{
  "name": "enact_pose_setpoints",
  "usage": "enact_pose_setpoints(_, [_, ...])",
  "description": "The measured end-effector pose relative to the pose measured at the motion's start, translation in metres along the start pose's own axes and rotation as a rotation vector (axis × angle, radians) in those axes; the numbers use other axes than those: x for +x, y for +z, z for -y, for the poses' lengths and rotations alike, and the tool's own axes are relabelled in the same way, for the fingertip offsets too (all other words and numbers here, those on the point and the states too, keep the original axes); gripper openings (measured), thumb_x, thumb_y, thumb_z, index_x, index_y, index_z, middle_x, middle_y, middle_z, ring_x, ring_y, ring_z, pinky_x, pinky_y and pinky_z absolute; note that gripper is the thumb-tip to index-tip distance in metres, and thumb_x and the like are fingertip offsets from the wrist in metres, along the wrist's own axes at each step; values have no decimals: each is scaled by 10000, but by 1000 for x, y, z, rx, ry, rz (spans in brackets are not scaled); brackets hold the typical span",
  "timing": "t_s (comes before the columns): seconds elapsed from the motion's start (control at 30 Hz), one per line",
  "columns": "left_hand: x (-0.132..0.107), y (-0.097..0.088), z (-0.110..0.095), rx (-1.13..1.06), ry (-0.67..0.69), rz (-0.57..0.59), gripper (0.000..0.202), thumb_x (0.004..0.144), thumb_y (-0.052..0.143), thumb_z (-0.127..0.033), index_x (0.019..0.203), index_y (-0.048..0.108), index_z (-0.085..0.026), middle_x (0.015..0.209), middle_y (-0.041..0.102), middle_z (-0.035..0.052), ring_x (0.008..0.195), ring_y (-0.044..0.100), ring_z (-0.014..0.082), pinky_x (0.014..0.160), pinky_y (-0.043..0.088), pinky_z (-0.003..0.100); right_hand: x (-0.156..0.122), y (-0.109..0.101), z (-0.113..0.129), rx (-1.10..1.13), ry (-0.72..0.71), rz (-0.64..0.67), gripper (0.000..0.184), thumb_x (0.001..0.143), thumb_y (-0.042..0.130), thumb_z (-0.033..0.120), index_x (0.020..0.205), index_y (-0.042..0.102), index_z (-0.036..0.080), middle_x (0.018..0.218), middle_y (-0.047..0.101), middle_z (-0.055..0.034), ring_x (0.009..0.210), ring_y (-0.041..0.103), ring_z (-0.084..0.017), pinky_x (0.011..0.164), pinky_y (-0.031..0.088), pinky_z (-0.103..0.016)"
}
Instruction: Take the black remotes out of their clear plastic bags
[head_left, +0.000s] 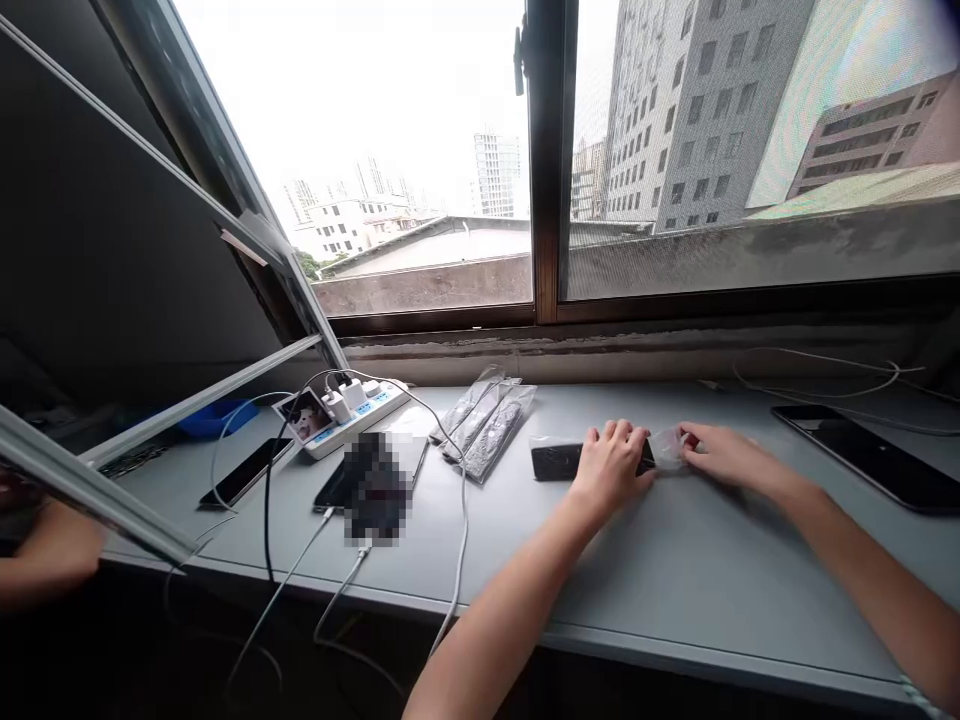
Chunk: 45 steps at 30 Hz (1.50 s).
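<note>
A dark, flat, phone-sized slab [556,461] in a clear plastic bag [666,448] lies on the desk in front of me. My left hand [613,465] covers its middle from above, fingers bent over the far edge and thumb at the near side. The bag's loose right end is pinched between the thumb and fingers of my right hand [716,453]. Whether the slab is a whole phone or only a screen I cannot tell. To the left lie several clear-bagged strips [487,430] with grey, bubbly-looking wrapping.
A large black phone or tablet [874,455] lies at right below a loose white cable [825,392]. Leftward, cables run among phones [251,470] and a white power strip [360,415]. A metal frame [202,380] slants across the left, beside another person's arm [60,550].
</note>
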<state>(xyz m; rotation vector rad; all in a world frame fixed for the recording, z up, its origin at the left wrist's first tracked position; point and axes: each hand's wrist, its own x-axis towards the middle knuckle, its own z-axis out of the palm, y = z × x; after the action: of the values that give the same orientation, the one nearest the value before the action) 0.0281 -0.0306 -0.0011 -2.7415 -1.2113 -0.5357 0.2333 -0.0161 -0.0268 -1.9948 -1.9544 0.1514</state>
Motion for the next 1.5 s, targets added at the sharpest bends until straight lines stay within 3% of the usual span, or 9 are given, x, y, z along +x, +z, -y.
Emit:
enact_pose_setpoints(0.1, [2, -3, 3, -9, -25, -6, 428, 812, 564, -415, 1159, 463, -186, 1115, 534, 63, 1056, 478, 222, 868, 404, 369, -4, -15, 9, 59, 75, 72, 268, 768, 454, 427, 923, 627, 294, 878, 689, 3, 666, 600, -185, 542, 341, -276])
enact_pose_setpoints(0.3, [4, -3, 5, -26, -67, 23, 430, 801, 573, -445, 1143, 472, -206, 1130, 521, 69, 1075, 466, 233, 879, 384, 366, -11, -38, 22, 107, 126, -48, 321, 766, 499, 552, 851, 648, 281, 906, 685, -39, 695, 586, -217, 593, 343, -322])
enact_pose_setpoints(0.6, [7, -6, 7, -42, -105, -1, 413, 806, 548, -468, 1125, 490, -211, 1115, 522, 61, 1074, 450, 229, 922, 337, 370, -15, -42, 29, 83, 151, -35, 505, 800, 362, 652, 688, 659, 259, 615, 630, -45, 613, 554, -203, 606, 332, -313])
enact_pose_setpoints(0.93, [9, -7, 16, -47, -155, -12, 467, 798, 522, -538, 1127, 508, -206, 1109, 534, 64, 1068, 452, 232, 939, 326, 376, -14, -39, 28, 120, 73, -39, 452, 706, 490, 671, 752, 670, 259, 812, 691, -26, 683, 594, -190, 597, 334, -283])
enact_pose_setpoints(1.1, [11, -11, 26, -62, -203, -55, 575, 742, 515, -658, 1102, 528, -211, 1088, 544, 69, 1068, 467, 247, 933, 324, 383, -10, -39, 30, 327, 70, -52, 432, 736, 492, 641, 781, 647, 241, 758, 676, -10, 588, 584, -147, 605, 381, -281])
enact_pose_setpoints(1.27, [8, -8, 36, -76, -195, 24, 671, 658, 549, -724, 1096, 530, -217, 1068, 559, 63, 1061, 483, 257, 917, 334, 378, -3, -37, 28, 622, 88, -25, 474, 702, 544, 638, 796, 666, 190, 719, 638, -55, 628, 569, -159, 520, 410, -245])
enact_pose_setpoints(1.37, [5, -4, 39, -54, -192, 90, 562, 706, 552, -668, 1042, 558, -218, 1040, 570, 58, 1034, 506, 246, 899, 351, 356, 0, -36, 24, 702, 140, -49, 479, 717, 525, 626, 781, 675, 175, 715, 621, -62, 626, 543, -145, 487, 406, -226])
enact_pose_setpoints(1.5, [4, -3, 39, -39, -188, 86, 436, 764, 539, -603, 960, 594, -217, 991, 580, 48, 974, 549, 232, 836, 389, 321, 2, -35, 18, 732, 180, -85, 413, 727, 542, 558, 783, 678, 172, 773, 634, -58, 588, 513, -120, 482, 396, -226])
